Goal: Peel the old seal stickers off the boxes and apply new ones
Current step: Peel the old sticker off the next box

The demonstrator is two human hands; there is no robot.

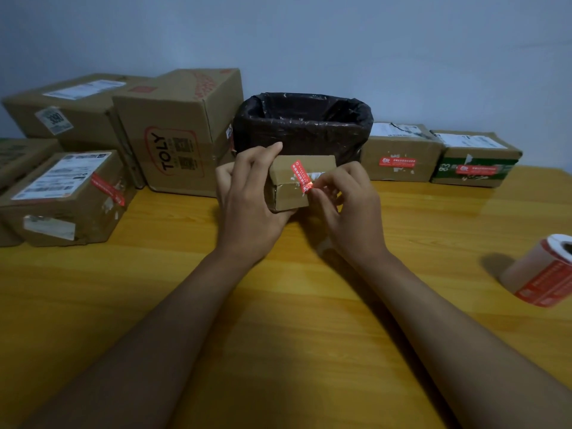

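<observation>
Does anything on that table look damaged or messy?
Yes. The boxes show torn white sticker scraps: around the red seal sticker on the right box, and on the small box the left hand holds.

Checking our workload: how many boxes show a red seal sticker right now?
4: the small box held in both hands, one front-left, and two right of the bin, a brown and a green-banded. Others may hide theirs.

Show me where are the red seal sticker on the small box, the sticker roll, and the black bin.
red seal sticker (301, 176), head view, its middle.
sticker roll (543, 275), head view, outer side.
black bin (297, 133), head view, front wall.
</observation>
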